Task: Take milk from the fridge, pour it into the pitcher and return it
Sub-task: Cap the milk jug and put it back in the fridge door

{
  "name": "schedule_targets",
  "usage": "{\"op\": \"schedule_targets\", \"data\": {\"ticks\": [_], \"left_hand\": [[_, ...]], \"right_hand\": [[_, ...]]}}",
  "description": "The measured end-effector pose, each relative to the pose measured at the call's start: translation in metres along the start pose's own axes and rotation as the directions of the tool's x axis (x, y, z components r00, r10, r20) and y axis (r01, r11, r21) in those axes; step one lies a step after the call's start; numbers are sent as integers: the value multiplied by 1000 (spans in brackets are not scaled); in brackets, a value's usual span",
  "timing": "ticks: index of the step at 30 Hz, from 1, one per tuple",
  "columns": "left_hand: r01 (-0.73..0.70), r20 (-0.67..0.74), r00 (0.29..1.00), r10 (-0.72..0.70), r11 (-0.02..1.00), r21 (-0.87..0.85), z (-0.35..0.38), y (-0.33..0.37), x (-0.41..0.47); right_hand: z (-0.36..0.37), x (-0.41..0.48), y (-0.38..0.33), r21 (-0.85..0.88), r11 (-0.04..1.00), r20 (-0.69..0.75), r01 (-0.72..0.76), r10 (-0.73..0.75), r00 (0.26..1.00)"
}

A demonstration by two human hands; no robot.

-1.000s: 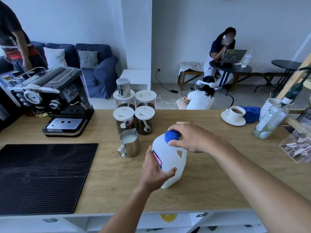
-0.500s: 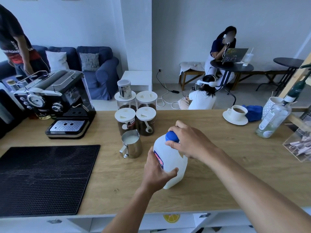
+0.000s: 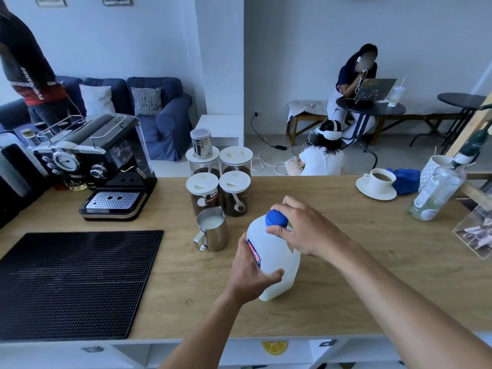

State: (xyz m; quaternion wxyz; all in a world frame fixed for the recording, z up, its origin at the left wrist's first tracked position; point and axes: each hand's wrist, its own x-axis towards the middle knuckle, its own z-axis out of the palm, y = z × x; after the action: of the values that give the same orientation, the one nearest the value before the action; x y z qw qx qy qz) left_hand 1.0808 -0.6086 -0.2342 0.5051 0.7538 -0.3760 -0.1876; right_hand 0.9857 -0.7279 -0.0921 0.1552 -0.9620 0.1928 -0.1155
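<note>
A white plastic milk jug (image 3: 277,262) with a blue cap (image 3: 276,218) stands upright on the wooden counter (image 3: 372,275). My left hand (image 3: 250,270) grips the jug's body from the near left side. My right hand (image 3: 306,227) pinches the blue cap from the right with thumb and fingers. Just left of the jug stands a steel pitcher (image 3: 212,231) with white milk inside, its handle toward me.
Several lidded coffee jars (image 3: 218,193) stand behind the pitcher. A black espresso machine (image 3: 101,166) sits at the back left and a black rubber mat (image 3: 72,283) at the front left. A coffee cup on a saucer (image 3: 378,182) and a glass bottle (image 3: 436,193) stand at the right.
Both hands have stayed on the jug. The fingers of my right hand have shifted round the blue cap. The jug stands in the same spot.
</note>
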Motion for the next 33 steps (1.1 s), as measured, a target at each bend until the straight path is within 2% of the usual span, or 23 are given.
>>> {"op": "schedule_targets", "data": {"ticks": [5,10,12,17,21,29,33], "left_hand": [[0,-5,1000,0,1000,-6,0,2,-3],[-11,9,1000,11,1000,-5,-4,-1,-1],[-12,13,1000,12,1000,-9,-4,-1,-1],[7,20,1000,-7,999,-44,-4,0,-4],[17,26,1000,-16,998,-61,-4,0,-5],[25,42,999,-23,998,-49,-6,0,-4],[48,54,998,-43,996,-80,-5,-1,-3]], "right_hand": [[12,-6,-5,-56,997,-122,-57,50,991],[21,-4,-12,-180,981,-239,-68,24,971],[23,-4,-14,-171,981,-261,-87,40,964],[19,-8,-9,-32,998,-166,-62,56,985],[8,-9,-1,-29,1000,-44,2,-3,999],[18,-12,-9,-98,992,-195,-84,64,979],[22,-14,-5,-42,997,-185,-57,49,982]]}}
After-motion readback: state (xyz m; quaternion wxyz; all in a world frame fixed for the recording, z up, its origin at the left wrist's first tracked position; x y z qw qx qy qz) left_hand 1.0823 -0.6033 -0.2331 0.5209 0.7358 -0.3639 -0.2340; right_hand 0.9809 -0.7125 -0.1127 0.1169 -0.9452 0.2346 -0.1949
